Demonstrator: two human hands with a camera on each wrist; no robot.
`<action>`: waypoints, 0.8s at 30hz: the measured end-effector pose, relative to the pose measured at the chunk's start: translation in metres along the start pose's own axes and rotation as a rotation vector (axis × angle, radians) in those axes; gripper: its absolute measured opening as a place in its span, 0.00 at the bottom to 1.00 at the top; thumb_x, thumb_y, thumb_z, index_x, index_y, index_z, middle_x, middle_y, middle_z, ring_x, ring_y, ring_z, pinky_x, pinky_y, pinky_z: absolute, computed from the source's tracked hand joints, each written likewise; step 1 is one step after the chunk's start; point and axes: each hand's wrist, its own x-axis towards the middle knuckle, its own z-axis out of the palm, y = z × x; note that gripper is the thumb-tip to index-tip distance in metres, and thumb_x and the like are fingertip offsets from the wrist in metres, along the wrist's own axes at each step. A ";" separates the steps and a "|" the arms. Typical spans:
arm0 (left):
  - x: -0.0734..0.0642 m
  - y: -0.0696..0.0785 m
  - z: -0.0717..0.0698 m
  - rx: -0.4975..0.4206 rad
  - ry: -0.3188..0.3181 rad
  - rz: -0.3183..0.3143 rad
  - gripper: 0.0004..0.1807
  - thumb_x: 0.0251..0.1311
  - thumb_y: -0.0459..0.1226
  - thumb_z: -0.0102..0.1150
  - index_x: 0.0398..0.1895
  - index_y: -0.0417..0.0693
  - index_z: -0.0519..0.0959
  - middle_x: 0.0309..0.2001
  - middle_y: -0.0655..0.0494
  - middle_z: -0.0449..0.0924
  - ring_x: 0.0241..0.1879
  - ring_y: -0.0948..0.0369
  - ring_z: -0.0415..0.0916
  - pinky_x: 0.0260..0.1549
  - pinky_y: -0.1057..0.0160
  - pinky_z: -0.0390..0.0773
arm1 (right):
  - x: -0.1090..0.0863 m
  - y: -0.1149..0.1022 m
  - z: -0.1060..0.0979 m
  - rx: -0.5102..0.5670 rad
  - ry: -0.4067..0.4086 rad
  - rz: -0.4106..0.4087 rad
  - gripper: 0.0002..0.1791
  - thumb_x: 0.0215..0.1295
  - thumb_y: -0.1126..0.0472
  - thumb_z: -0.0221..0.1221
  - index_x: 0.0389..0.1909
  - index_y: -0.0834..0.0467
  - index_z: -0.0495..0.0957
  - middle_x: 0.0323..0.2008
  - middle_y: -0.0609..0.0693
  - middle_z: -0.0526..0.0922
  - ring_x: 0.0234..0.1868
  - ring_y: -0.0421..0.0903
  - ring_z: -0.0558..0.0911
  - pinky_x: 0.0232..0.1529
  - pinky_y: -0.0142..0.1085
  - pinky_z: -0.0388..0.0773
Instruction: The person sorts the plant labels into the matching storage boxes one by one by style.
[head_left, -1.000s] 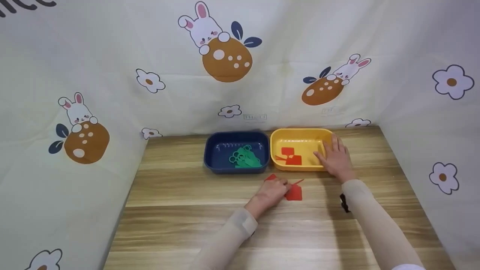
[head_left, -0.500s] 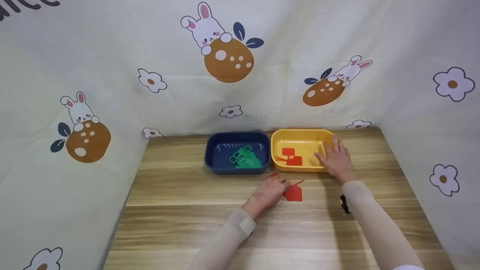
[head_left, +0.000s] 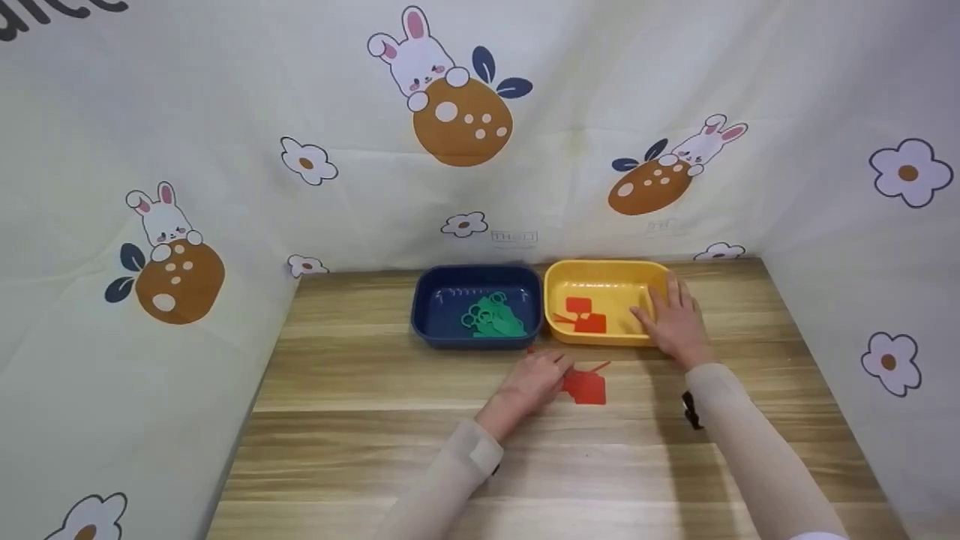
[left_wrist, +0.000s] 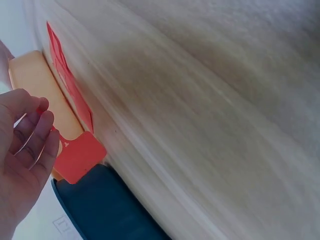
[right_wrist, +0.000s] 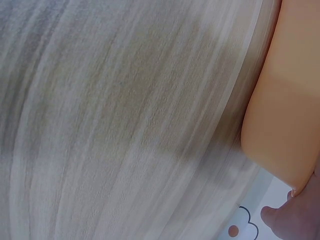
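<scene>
My left hand [head_left: 531,382] is above the table just in front of the two basins. In the left wrist view its thumb and fingertips pinch a flat red plastic tag [left_wrist: 80,156] with a squarish end, most of its narrow part hidden by the fingers. Beside that hand, more red tags [head_left: 589,388] lie in a small pile on the table. My right hand [head_left: 679,322] holds the right side of the yellow basin [head_left: 607,339], thumb inside and fingers over the rim. Within that basin are several red tags [head_left: 591,323].
A dark blue basin [head_left: 431,342] stands left of the yellow one, side by side with it. Several green tags with ring ends [head_left: 499,321] are heaped in it. Behind both basins hangs a printed cloth wall [head_left: 360,225]. The wood-grain table [head_left: 360,450] stretches toward me.
My left hand has drawn slightly left with the pinched red tag, showing more of the pile on the table. The right hand keeps its place on the yellow basin.
</scene>
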 end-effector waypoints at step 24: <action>-0.007 -0.017 -0.031 -0.033 0.290 0.068 0.05 0.67 0.39 0.60 0.42 0.58 0.82 0.40 0.64 0.84 0.40 0.64 0.77 0.46 0.72 0.79 | 0.000 0.001 -0.001 0.005 -0.012 -0.009 0.42 0.76 0.36 0.39 0.76 0.65 0.54 0.78 0.70 0.33 0.77 0.73 0.39 0.75 0.66 0.39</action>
